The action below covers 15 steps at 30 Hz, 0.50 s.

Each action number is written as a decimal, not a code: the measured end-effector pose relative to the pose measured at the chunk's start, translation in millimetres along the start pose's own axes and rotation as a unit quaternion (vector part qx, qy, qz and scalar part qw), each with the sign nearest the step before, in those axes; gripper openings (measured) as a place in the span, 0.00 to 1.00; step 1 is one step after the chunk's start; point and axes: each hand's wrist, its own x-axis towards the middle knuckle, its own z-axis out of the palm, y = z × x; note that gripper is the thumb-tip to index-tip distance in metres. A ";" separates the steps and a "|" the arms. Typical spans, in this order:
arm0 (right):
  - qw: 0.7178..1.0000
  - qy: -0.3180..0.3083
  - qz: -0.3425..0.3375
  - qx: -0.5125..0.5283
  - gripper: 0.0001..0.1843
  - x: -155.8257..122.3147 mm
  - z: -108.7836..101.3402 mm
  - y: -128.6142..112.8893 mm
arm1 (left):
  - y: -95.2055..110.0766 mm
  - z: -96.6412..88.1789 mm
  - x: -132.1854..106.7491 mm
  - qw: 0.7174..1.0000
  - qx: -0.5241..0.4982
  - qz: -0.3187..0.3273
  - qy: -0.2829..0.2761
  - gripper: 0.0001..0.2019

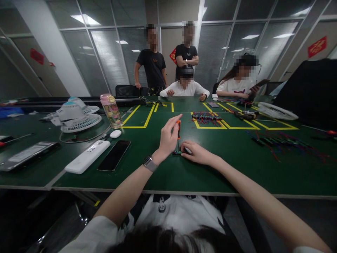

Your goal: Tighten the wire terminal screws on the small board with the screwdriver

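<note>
My left hand (167, 137), a watch on its wrist, is closed around the orange handle of a small screwdriver (178, 130) that stands upright, tip down. The tip rests on a small dark part (178, 152) lying on the green table (163, 175). My right hand (196, 152) lies low on the table and pinches that part from the right side, fingers together.
A black phone (114, 155), a white power bank (87, 156), a white mouse (115, 134), a bottle (112, 110) and a white fan (76, 117) lie left. Coloured wires (207, 117) sit in a yellow-taped square; more wires (284, 144) spread right. Several people are across the table.
</note>
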 end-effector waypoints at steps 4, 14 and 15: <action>1.000 0.004 -0.002 -0.001 0.03 -0.6 -0.4 0.2 | -2.0 0.9 1.0 0.999 -0.012 -0.027 0.031 0.13; 1.000 0.006 -0.005 0.001 0.03 -0.6 0.5 0.8 | 0.3 -2.7 5.2 0.997 -0.059 -0.052 -0.027 0.16; 1.000 0.005 -0.006 0.000 0.03 -0.5 0.6 0.9 | -0.7 -2.2 5.4 0.994 -0.085 -0.064 -0.035 0.16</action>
